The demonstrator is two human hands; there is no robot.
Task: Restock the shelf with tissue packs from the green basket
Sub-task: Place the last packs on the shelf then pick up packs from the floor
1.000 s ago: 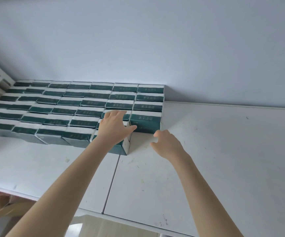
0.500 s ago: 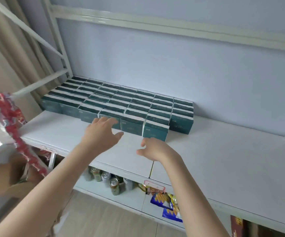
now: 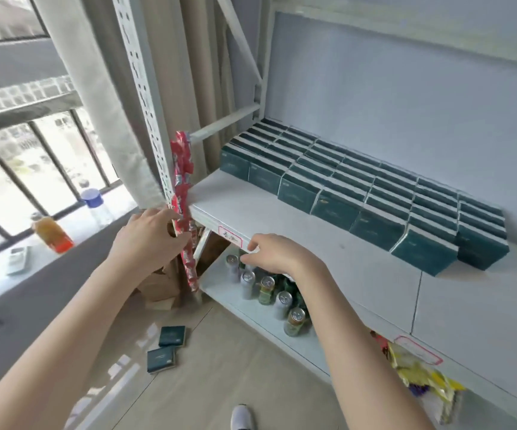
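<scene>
The white metal shelf board [image 3: 282, 231] in the middle right of the frame is holding many dark green tissue packs [image 3: 375, 193]. They are standing in tight rows from the back wall toward the front. The lower white shelf [image 3: 251, 308] under it is holding a group of shiny drink cans [image 3: 266, 290], standing up. Two more dark green flat packs [image 3: 167, 349] are lying on the floor at the lower middle, just beside each other.

The left hand [image 3: 145, 240] is hovering with loose, half-open fingers, holding nothing, right by a long red strip of snack packets [image 3: 182, 193] that is hanging down the shelf post. The right hand [image 3: 277, 254] is holding nothing too. Its fingers are bending a little at the front edge of the shelf board, above the cans, and I cannot tell if they are touching it.
</scene>
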